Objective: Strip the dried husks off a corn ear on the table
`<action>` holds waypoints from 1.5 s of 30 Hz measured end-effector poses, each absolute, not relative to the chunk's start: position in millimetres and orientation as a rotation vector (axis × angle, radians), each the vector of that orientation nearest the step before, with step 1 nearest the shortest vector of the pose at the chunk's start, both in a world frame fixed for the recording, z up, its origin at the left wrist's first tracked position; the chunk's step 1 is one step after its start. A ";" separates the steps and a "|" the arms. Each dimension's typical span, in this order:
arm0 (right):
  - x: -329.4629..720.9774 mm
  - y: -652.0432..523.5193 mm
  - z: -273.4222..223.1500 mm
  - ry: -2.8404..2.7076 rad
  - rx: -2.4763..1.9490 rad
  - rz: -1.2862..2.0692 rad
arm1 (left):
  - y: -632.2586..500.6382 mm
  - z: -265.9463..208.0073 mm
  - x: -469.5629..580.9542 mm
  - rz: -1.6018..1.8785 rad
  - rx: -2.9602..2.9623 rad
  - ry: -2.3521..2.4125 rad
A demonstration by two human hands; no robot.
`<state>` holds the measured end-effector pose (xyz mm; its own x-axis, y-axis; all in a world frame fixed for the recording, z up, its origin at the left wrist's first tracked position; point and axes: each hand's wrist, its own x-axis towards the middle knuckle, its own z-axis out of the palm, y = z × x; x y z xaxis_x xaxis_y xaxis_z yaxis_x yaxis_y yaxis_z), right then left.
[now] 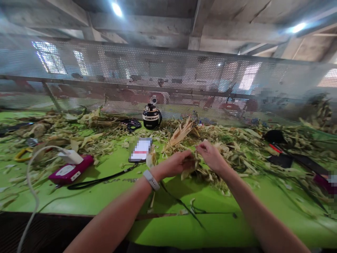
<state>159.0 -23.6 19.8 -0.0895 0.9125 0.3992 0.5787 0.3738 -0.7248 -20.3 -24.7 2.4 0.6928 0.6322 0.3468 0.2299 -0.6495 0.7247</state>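
My left hand (184, 162), with a pale band on its wrist, curls around a bunch of dry, pale green-and-tan corn husk (188, 173) above the green table (168, 230). Close beside it on the right, my right hand (210, 154) has thumb and fingertips pinched together at the upper edge of the same bunch. The small strip in that pinch is partly hidden by the fingers. Just beyond both hands lies a bundle of tan husks (182, 131), its broad end pointing up and right. Loose scraps of husk surround my hands.
Left of my hands lie a phone (140, 150) with a black strap and a magenta power bank (71, 171) with a white plug and cable. A black bottle (152, 116) stands behind. Husk heaps (244, 140) line a perforated metal screen (168, 77). Black scissors-like tools lie right.
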 end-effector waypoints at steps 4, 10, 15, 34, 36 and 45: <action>154.4 -24.6 18.5 -1.685 -1.228 0.625 | -28.6 6.0 -18.0 0.724 2.003 0.592; 151.3 -26.0 18.5 -1.705 -1.165 0.429 | -33.1 7.8 -17.0 0.655 1.777 0.524; 149.7 -28.4 21.5 -1.719 -1.159 0.405 | -37.7 7.9 -17.2 0.495 1.715 0.422; 143.2 -34.6 22.7 -1.768 -1.179 0.381 | -52.9 16.5 -13.1 0.371 1.587 0.480; 144.6 -30.8 20.4 -1.719 -1.192 0.373 | -52.7 17.7 -14.1 0.347 1.628 0.475; 158.6 -20.9 26.0 -1.240 -1.142 0.982 | -40.4 14.3 -14.7 0.836 1.439 0.588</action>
